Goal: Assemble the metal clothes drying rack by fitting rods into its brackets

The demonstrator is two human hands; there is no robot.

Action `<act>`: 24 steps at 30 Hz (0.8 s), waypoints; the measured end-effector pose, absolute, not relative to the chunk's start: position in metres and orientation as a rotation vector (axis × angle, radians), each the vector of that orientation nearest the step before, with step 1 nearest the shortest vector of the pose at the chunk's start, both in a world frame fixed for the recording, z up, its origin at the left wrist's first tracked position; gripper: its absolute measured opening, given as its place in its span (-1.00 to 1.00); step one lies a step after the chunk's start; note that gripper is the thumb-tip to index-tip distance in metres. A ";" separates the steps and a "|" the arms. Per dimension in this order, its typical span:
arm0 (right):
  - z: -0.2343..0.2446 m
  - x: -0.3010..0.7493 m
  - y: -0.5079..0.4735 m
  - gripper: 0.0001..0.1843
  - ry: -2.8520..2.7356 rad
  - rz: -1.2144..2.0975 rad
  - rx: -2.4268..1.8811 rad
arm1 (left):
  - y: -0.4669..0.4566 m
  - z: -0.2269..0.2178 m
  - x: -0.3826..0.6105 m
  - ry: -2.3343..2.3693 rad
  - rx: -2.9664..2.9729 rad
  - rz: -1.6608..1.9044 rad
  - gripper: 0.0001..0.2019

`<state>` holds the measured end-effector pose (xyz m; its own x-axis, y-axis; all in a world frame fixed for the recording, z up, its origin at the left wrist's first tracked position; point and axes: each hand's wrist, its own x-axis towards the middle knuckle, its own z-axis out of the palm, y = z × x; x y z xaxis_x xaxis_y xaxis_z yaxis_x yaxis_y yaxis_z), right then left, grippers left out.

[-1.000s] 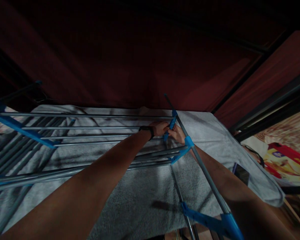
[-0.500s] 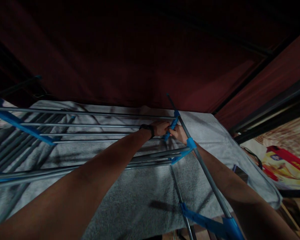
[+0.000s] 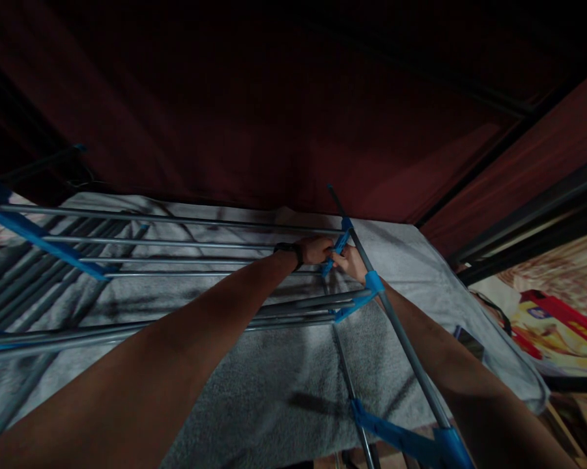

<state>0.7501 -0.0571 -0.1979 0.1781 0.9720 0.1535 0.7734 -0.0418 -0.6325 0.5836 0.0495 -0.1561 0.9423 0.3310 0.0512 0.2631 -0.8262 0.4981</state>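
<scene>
The left hand (image 3: 316, 250) and right hand (image 3: 352, 264) have fingers closed on the drying rack's (image 3: 409, 346) upper bracket (image 3: 341, 243). Lower rods (image 3: 317, 301) appear seated; seating of the upper rods (image 3: 176, 261) is obscured.

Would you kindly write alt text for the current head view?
A person's left hand and right hand hold a blue bracket on a rack of grey rods. A grey cloth lies beneath, a dark red surface behind.

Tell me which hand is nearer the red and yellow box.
Right. The right hand is at the right side of the blue bracket, left of the red and yellow box; the left hand is farther left, across the bracket.
</scene>
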 end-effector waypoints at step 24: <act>-0.197 0.752 -0.058 -0.56 -1.674 0.409 -1.876 | 0.051 -0.157 0.582 0.334 2.537 0.233 -0.74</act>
